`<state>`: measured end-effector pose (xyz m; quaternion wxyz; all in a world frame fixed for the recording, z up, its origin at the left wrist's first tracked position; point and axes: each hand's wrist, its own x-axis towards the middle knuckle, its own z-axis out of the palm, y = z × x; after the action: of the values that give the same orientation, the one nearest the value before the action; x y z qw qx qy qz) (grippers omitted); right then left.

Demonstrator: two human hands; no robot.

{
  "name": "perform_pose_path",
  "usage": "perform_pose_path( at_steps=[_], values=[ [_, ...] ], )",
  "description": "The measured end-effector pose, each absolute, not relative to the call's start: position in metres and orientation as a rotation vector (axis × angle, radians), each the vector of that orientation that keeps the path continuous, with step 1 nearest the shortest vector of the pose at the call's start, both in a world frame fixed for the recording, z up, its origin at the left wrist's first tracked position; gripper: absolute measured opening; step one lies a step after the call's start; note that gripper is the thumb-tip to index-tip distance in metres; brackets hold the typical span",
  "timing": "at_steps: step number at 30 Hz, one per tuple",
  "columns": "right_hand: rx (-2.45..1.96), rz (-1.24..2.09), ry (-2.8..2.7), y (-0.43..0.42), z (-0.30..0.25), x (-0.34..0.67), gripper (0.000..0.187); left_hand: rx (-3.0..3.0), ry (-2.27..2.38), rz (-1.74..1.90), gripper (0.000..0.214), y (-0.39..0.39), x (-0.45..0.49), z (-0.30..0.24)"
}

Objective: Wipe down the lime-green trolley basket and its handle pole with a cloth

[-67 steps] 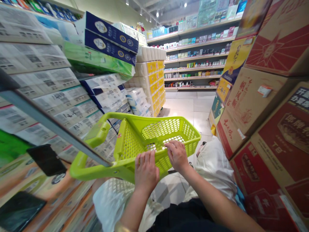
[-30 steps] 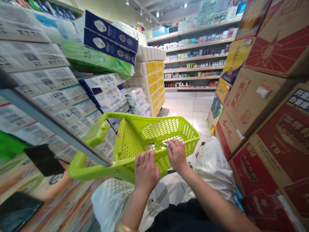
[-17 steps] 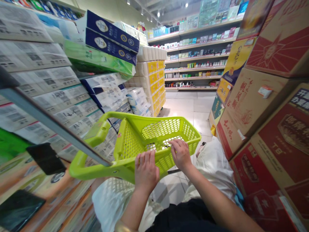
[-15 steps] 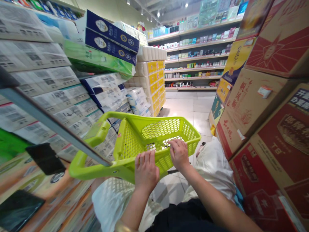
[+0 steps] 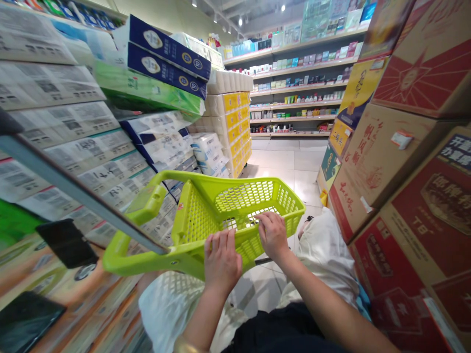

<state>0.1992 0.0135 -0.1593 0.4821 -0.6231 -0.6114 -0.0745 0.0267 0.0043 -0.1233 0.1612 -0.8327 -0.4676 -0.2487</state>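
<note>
A lime-green plastic shopping basket (image 5: 196,220) with perforated walls hangs in front of me, and nothing shows inside it. My left hand (image 5: 222,257) grips its near rim, fingers curled over the edge. My right hand (image 5: 272,235) holds the rim on the right side, with the fingertips against the mesh. White fabric (image 5: 324,260) lies beside and below the basket, and dark clothing (image 5: 283,333) shows at the bottom. A bracelet (image 5: 186,345) circles my left wrist.
Stacked packs of toilet paper (image 5: 73,132) and a metal shelf rail (image 5: 73,196) line the left. Tall printed cartons (image 5: 397,162) form the right side. A tiled aisle floor (image 5: 275,162) runs ahead to product shelves (image 5: 298,88).
The basket's handle end has shifted slightly left, and my right hand has moved a little along the rim. Both hands still hold the basket.
</note>
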Motion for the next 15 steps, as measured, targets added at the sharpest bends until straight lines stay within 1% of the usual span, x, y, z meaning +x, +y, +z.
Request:
perform_pose_path(
  at_steps=[7, 12, 15],
  values=[
    [-1.364, -0.145, -1.651, 0.01, -0.151, 0.168, 0.028, -2.37, -1.314, -0.712, 0.051, 0.005, 0.024, -0.123],
    [-1.492, -0.189, -1.58, 0.012, -0.158, 0.202, 0.026, -2.397, -1.326, -0.715, 0.054, 0.006, 0.022, -0.125],
    [-1.565, -0.193, -1.49, 0.015, -0.159, 0.204, 0.025, -2.398, -1.335, -0.717, 0.052, 0.006, 0.024, -0.125]
  ],
)
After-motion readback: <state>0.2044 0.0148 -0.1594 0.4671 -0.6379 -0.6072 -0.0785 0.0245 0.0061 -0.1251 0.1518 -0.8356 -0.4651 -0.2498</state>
